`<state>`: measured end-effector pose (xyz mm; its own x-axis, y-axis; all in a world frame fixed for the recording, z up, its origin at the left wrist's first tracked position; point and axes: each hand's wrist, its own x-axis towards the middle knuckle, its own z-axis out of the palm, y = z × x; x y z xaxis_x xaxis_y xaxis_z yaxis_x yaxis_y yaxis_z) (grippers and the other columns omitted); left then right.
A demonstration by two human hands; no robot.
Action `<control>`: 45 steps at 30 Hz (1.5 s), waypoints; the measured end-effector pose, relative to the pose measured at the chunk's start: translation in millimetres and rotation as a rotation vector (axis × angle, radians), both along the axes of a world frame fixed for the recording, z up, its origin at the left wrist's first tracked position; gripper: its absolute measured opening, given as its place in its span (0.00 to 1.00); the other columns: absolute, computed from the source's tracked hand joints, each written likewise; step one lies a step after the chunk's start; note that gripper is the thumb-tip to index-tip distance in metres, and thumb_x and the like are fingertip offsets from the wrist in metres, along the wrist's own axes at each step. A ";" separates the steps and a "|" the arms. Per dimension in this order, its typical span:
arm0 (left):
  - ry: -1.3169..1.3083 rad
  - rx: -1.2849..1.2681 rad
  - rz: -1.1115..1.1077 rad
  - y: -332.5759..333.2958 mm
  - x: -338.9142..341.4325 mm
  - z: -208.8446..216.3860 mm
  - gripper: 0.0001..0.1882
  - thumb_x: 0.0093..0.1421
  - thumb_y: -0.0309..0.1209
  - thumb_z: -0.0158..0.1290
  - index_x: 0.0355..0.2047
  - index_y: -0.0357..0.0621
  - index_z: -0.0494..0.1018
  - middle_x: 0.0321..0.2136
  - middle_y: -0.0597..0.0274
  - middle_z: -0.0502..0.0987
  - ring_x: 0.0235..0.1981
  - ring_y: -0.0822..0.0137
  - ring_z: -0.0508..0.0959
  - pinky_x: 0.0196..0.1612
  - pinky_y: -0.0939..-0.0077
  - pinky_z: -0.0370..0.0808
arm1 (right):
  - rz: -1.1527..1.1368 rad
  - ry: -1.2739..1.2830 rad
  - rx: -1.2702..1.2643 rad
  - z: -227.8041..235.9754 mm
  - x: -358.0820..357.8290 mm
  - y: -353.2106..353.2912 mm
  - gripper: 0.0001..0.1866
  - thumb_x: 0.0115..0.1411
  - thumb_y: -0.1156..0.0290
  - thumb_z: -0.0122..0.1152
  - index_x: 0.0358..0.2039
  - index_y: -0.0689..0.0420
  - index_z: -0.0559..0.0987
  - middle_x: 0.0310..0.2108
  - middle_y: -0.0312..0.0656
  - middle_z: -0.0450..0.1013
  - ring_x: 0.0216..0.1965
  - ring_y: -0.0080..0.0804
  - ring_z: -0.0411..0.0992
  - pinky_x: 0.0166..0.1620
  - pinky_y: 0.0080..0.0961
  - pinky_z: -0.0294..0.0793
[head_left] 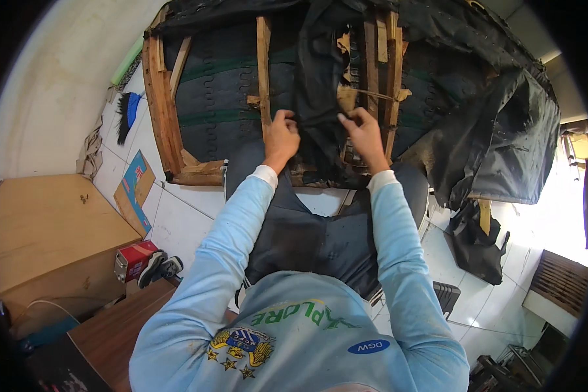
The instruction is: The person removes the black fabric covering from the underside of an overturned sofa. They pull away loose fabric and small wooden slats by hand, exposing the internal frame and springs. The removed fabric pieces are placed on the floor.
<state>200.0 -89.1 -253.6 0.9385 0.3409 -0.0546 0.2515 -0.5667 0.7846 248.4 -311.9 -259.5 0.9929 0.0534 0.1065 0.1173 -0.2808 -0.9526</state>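
fingers (287, 121) of my left hand (281, 138) are clenched on a fold of black fabric (317, 98), pinching its edge just beside a vertical wooden slat (263, 72). fingers of my right hand (364, 134) grasp the same black fabric a little to the right, curled into it with the thumb on top. the fabric hangs slack between the two grips and runs up and away from them, draped over the underside of an upturned sofa frame (163, 104) that lies directly ahead of both hands.

closer than the fingers, my pale blue sleeves (228, 228) come up from the lower edge, and dark trousers (313, 238) show between them. below and left of the left fingers i see a wooden box (52, 228), a small red carton (132, 258) and a pair of dark shoes (160, 266) on the white tiled floor (176, 222).

beyond the fingers, the frame shows zigzag springs and green webbing (219, 117) left of the slat, and torn cardboard (347, 98) just above the right fingers. to the far right a big loose sheet of the black covering (516, 137) sags toward the floor. far left of the hands a blue-handled brush (127, 111) lies by the wall.
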 end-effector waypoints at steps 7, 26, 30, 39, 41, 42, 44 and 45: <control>-0.726 0.070 -0.612 -50.2 20.4 78.1 0.21 0.63 0.23 0.52 0.57 0.44 0.76 0.61 0.49 0.76 0.64 0.47 0.74 0.67 0.52 0.68 | 0.083 0.155 0.245 5.0 -2.7 -26.1 0.13 0.66 0.67 0.68 0.43 0.64 0.80 0.31 0.36 0.75 0.34 0.23 0.72 0.42 0.24 0.73; -0.380 0.922 -0.797 -40.4 31.5 60.1 0.13 0.63 0.33 0.59 0.45 0.41 0.81 0.37 0.58 0.84 0.49 0.57 0.79 0.74 0.51 0.59 | 0.114 -0.020 0.139 18.8 3.6 -8.6 0.21 0.63 0.59 0.74 0.46 0.64 0.84 0.32 0.44 0.81 0.34 0.26 0.77 0.41 0.25 0.76; -0.368 0.910 -0.778 -53.1 27.7 67.7 0.12 0.63 0.33 0.60 0.44 0.42 0.82 0.36 0.59 0.84 0.48 0.57 0.79 0.73 0.51 0.60 | -0.033 0.038 0.060 30.5 3.2 -8.9 0.18 0.63 0.60 0.73 0.37 0.65 0.86 0.24 0.45 0.79 0.30 0.26 0.78 0.37 0.28 0.75; -0.378 0.869 -0.966 -58.6 17.8 99.4 0.12 0.59 0.37 0.59 0.36 0.43 0.84 0.31 0.59 0.83 0.46 0.57 0.79 0.74 0.51 0.60 | -0.329 0.435 0.793 -9.6 37.6 -20.9 0.18 0.61 0.64 0.74 0.38 0.70 0.86 0.31 0.48 0.84 0.32 0.30 0.79 0.38 0.33 0.76; -0.301 0.847 -0.950 -43.2 9.3 99.1 0.12 0.58 0.38 0.59 0.35 0.44 0.84 0.31 0.60 0.83 0.46 0.57 0.79 0.74 0.51 0.59 | -0.329 0.385 0.574 -20.0 36.9 -17.0 0.18 0.60 0.67 0.75 0.39 0.73 0.86 0.35 0.50 0.84 0.34 0.34 0.79 0.39 0.35 0.77; -0.262 0.833 -0.941 -39.1 7.1 97.7 0.13 0.57 0.39 0.59 0.35 0.44 0.84 0.31 0.60 0.83 0.46 0.57 0.79 0.74 0.51 0.59 | -0.357 0.326 0.485 -23.3 38.9 -8.9 0.18 0.60 0.67 0.75 0.40 0.73 0.85 0.35 0.50 0.84 0.34 0.34 0.79 0.39 0.36 0.77; -0.273 0.848 -0.936 -39.3 6.8 95.2 0.13 0.57 0.40 0.60 0.34 0.45 0.85 0.30 0.58 0.85 0.46 0.57 0.80 0.74 0.52 0.60 | -0.391 0.401 0.524 -31.6 48.2 -3.6 0.22 0.60 0.63 0.76 0.41 0.73 0.85 0.34 0.51 0.84 0.35 0.35 0.80 0.41 0.36 0.77; -0.311 0.858 -0.935 -45.5 17.3 99.0 0.13 0.56 0.40 0.60 0.33 0.46 0.86 0.30 0.58 0.85 0.46 0.57 0.80 0.73 0.53 0.60 | -0.456 0.347 0.440 -40.7 59.6 -14.0 0.22 0.60 0.62 0.75 0.41 0.72 0.85 0.34 0.51 0.84 0.35 0.36 0.80 0.41 0.37 0.77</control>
<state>217.3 -134.6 -154.7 0.7720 -0.6253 0.1137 -0.6326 -0.7733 0.0421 307.9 -325.9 -300.2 0.8868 -0.3496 -0.3023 -0.2496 0.1882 -0.9499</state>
